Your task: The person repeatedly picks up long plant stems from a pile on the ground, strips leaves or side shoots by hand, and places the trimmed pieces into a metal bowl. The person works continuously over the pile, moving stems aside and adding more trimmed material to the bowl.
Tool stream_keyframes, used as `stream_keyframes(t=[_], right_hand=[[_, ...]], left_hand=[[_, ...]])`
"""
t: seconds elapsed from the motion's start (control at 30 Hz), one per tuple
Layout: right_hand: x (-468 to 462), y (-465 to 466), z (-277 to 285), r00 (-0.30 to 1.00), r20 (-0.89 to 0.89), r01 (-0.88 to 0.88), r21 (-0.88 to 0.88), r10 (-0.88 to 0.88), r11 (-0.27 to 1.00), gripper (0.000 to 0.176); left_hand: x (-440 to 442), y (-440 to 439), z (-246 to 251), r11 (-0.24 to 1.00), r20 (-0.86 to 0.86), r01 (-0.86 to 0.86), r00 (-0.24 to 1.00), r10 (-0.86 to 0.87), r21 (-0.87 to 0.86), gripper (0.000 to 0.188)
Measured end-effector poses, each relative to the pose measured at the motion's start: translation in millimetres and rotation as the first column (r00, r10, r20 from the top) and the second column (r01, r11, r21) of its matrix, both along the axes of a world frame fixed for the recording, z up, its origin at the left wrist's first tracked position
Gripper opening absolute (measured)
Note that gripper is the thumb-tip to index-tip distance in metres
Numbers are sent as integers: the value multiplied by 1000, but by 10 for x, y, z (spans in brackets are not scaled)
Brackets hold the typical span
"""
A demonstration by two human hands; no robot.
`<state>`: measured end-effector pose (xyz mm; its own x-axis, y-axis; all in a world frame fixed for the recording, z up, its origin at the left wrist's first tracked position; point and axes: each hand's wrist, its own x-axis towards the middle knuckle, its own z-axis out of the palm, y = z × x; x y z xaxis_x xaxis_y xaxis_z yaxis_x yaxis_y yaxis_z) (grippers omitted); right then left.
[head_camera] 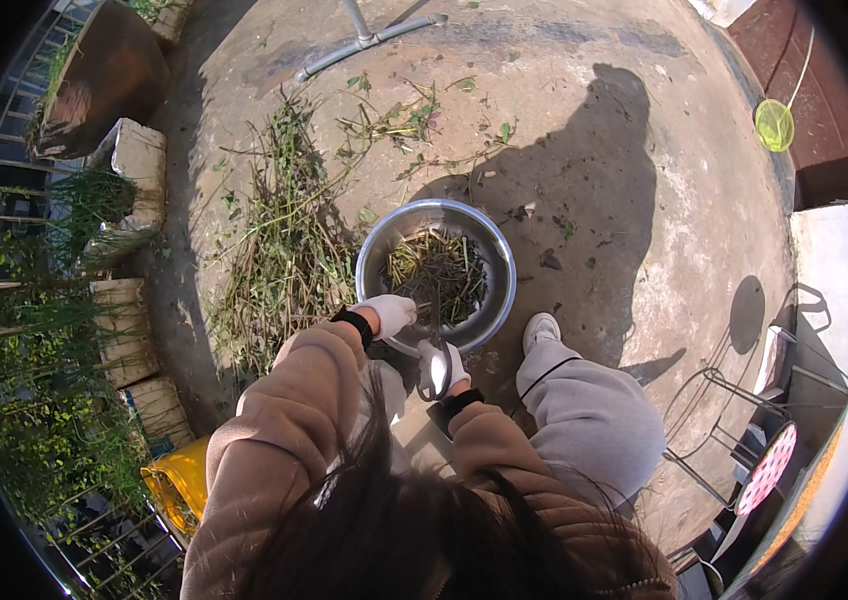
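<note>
A round stainless steel basin (500, 300) stands on the concrete ground before me, with short cut plant stems (435, 262) inside. My left hand (392, 315), in a white glove, is over the basin's near left rim; its fingers are closed around what look like thin stems, hard to make out. At the near rim my right hand (443, 367), also gloved in white, grips the handles of a pair of scissors (436, 319), whose dark blades point away from me over the cut stems. Left of the basin lies a large heap of leafy cut stalks (289, 247).
Loose sprigs (401, 124) are scattered beyond the basin, near a grey pipe stand (371, 41). White planters (140, 161) and a yellow container (180, 480) line the left side. A folding chair with a pink patterned seat (767, 469) and a green net (774, 125) are at right.
</note>
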<state>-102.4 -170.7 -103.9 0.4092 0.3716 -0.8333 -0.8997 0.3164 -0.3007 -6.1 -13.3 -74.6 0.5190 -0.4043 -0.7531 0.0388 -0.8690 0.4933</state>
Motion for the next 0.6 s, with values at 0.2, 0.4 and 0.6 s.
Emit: stream_keyframes(t=[0.2, 0.4, 0.6], right_hand=[[63, 14, -149, 950, 188, 267, -72, -250, 961, 21], [121, -10, -191, 903, 242, 384, -84, -355, 920, 34], [192, -84, -180, 883, 162, 467, -210, -441, 859, 36]], left_hand=[[-10, 14, 48, 997, -29, 65, 997, -65, -31, 30], [-68, -153, 199, 986, -67, 135, 987, -143, -102, 52], [7, 269, 371, 995, -163, 94, 983, -86, 43, 50]])
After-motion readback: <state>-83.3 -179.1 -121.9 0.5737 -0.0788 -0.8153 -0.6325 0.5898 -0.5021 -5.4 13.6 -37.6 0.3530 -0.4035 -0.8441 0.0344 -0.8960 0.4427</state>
